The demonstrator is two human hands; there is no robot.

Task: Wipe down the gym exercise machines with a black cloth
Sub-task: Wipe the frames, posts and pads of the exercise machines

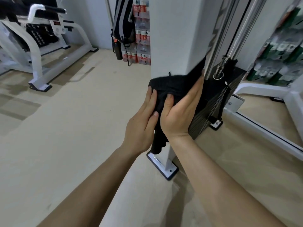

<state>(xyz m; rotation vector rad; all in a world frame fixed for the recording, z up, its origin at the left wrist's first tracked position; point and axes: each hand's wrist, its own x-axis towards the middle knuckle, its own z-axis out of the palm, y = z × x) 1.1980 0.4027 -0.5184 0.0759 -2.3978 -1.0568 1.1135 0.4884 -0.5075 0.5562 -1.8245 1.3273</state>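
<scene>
A black cloth (pixel 173 84) is bunched between both hands in front of the white upright column (pixel 173 38) of a cable weight machine. My left hand (pixel 142 123) grips the cloth's left side, fingers over its folds. My right hand (pixel 182 110) presses the cloth with its thumb, palm open toward the column's right edge. One corner of the cloth lies up against the column; a tail hangs down below the hands. The black weight stack (pixel 218 99) with chrome guide rods (pixel 236 36) stands just right of the column.
The column's foot plate (pixel 162 166) is bolted to the beige floor. Another white machine (pixel 42 46) stands at the far left. A backpack (pixel 123 22) and stacked water-bottle packs (pixel 142 33) sit behind the column. A white frame rail (pixel 265 128) runs at the right.
</scene>
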